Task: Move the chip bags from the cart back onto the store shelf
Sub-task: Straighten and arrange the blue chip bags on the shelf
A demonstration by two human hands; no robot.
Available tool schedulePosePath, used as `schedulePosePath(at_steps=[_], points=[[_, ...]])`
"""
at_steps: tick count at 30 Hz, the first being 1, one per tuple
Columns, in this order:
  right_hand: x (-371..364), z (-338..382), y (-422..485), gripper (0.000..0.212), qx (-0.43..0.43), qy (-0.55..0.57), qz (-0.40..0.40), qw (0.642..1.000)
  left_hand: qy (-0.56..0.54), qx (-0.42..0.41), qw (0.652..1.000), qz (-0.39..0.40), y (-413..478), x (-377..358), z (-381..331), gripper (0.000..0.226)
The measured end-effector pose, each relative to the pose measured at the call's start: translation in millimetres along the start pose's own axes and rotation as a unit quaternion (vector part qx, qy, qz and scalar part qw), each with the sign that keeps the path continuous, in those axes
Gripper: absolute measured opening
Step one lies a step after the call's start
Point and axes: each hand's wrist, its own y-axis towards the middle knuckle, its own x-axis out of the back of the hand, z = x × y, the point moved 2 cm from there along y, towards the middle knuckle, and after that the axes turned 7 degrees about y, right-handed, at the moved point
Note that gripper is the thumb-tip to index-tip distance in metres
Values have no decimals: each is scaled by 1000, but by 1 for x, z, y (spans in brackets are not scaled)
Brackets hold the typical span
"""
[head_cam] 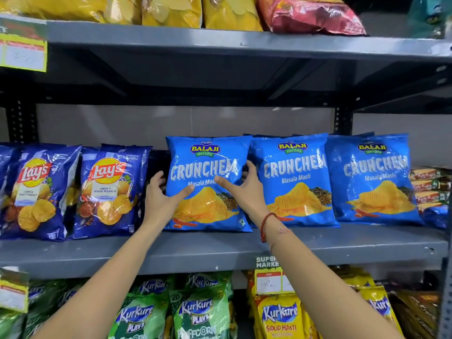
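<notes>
A bright blue Crunchem chip bag (208,157) stands upright on the grey middle shelf (220,250). My left hand (162,196) grips its left edge, thumb across the front. My right hand (244,189) holds its right edge, fingers tucked between it and the second Crunchem bag (293,182). A third Crunchem bag (374,182) stands further right. The cart is out of view.
Two dark blue Lay's bags (107,192) stand to the left on the same shelf. Small snack packs (428,187) are stacked at the far right. Yellow and red bags fill the upper shelf (220,37). Green and yellow Kurkure bags (200,314) fill the shelf below.
</notes>
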Motion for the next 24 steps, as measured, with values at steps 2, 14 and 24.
schedulePosePath(at_steps=[2, 14, 24], points=[[8, 13, -12, 98, 37, -41, -27, 998, 43, -56, 996, -49, -6, 1, -10, 88], [116, 160, -104, 15, 315, 40, -140, 938, 249, -328, 908, -84, -23, -30, -70, 79], [50, 47, -38, 57, 13, -132, 12, 991, 120, -27, 992, 7, 25, 4, -17, 78]])
